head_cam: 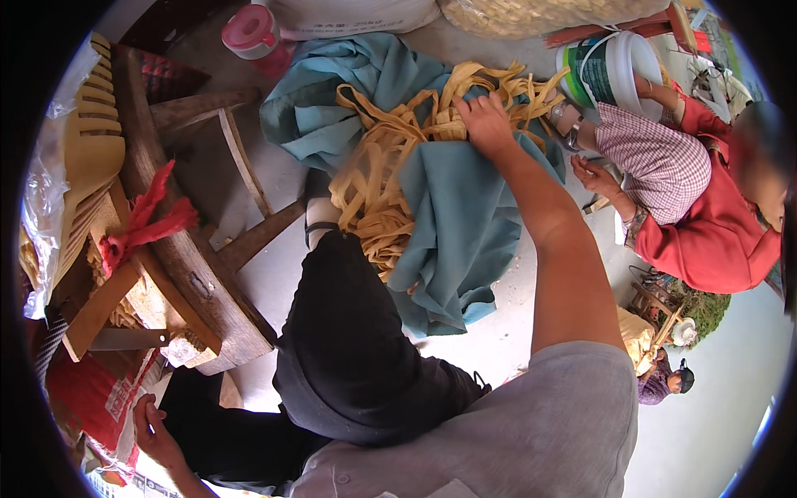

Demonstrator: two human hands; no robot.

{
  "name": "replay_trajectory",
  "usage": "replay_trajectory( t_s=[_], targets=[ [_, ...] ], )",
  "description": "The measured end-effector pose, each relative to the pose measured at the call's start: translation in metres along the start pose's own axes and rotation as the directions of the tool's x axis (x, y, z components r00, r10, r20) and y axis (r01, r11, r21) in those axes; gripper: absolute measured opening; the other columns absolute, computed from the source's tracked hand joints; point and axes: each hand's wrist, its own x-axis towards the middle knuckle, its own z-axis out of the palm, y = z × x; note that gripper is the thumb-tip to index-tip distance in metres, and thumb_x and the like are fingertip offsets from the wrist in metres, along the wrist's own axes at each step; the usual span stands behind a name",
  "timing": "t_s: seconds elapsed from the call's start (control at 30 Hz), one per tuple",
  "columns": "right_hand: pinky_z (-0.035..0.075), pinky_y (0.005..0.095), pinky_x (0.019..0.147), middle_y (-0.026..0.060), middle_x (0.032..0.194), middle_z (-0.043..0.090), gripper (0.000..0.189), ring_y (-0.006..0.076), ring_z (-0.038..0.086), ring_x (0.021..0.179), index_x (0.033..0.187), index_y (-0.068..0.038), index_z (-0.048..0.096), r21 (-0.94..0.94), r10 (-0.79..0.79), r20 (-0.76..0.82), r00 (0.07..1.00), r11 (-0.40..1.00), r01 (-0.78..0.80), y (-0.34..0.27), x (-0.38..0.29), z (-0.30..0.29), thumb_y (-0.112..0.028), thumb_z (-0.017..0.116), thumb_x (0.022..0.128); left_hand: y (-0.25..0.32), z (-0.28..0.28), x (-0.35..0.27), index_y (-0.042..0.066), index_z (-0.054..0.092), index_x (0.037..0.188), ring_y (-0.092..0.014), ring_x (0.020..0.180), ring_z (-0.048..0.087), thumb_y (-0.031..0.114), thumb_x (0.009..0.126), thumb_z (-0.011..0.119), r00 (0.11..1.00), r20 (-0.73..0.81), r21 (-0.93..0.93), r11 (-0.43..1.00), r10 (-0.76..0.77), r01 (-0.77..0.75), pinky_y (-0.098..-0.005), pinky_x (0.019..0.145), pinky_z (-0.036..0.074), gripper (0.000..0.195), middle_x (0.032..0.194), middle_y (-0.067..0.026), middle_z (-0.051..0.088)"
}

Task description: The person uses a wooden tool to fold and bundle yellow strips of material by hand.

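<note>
My right hand (489, 124) reaches out over a heap of flat yellow strips (383, 180), its fingers curled onto some of them at the upper edge. The strips lie tangled on a blue-green cloth (457, 211) spread on the floor, and a fold of it covers part of the heap. Near my left knee, my left hand (159, 436) hangs loosely with nothing in it, its fingers bent but apart.
To the left stands a wooden bench (212, 286) with a red cloth tie (146, 218) and a yellow plastic basket (93, 143). A pink-lidded container (252, 34) and a white bucket (622, 71) stand beyond the cloth. A person in red (697, 249) sits at the right.
</note>
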Motion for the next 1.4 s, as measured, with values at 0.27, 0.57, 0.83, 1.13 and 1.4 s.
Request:
replay_trajectory(
  t_s=[0.27,0.57,0.83,1.13,1.4],
  targets=[
    [0.023,0.0517,0.101,0.0084,0.111,0.058,0.032,0.0251,0.047,0.11,0.113,-0.013,0.061,-0.208,0.159,0.397,0.904,0.975,-0.079,-0.02,0.049,0.015,-0.011,0.05,0.083,0.001,-0.002,0.003,0.002,0.062,0.103,-0.013,0.066,0.052,0.015,0.094,0.048,0.998,0.031,0.043,0.997,0.059,-0.06,-0.0258,0.062,0.043,0.021,0.094,-0.0078,0.064],
    [0.045,0.0366,0.083,0.0131,0.094,0.067,0.025,0.0257,0.062,0.085,0.089,-0.003,0.069,0.156,0.044,0.71,0.703,0.964,-0.217,0.005,0.026,-0.027,-0.019,0.058,0.074,-0.01,-0.003,-0.004,0.002,0.062,0.104,-0.015,0.072,0.055,0.018,0.095,0.048,1.0,0.0,0.0,1.0,-0.015,0.015,-0.0266,0.063,0.044,0.023,0.097,-0.0083,0.064],
    [0.052,0.0325,0.072,0.0067,0.086,0.065,0.023,0.019,0.063,0.077,0.096,-0.001,0.062,0.054,-0.568,0.686,0.455,-0.583,-0.811,-0.059,-0.074,-0.052,-0.018,0.061,0.08,-0.011,-0.007,-0.012,0.003,0.062,0.103,-0.013,0.071,0.053,0.018,0.095,0.047,0.999,-0.036,-0.029,0.999,-0.036,0.035,-0.0254,0.064,0.044,0.023,0.097,-0.0067,0.064],
    [0.048,0.0433,0.073,0.0176,0.09,0.062,0.032,0.0334,0.06,0.086,0.105,0.001,0.057,0.357,0.555,0.526,0.645,0.545,-0.759,-0.06,-0.124,0.065,-0.014,0.062,0.077,-0.021,-0.009,-0.011,0.003,0.062,0.103,-0.011,0.068,0.05,0.018,0.095,0.047,0.995,-0.059,-0.093,0.993,-0.081,0.075,-0.0242,0.064,0.043,0.022,0.097,-0.0043,0.064],
    [0.038,0.0364,0.096,0.0162,0.136,0.04,0.065,0.031,0.041,0.123,0.138,-0.008,0.037,0.722,0.263,0.67,0.694,-0.013,-0.692,0.052,-0.006,0.009,-0.012,0.059,0.077,-0.014,-0.002,-0.003,0.001,0.062,0.104,-0.012,0.068,0.051,0.017,0.095,0.047,0.997,-0.064,-0.045,0.998,-0.043,0.04,-0.025,0.063,0.043,0.024,0.097,-0.0056,0.064]
  ],
)
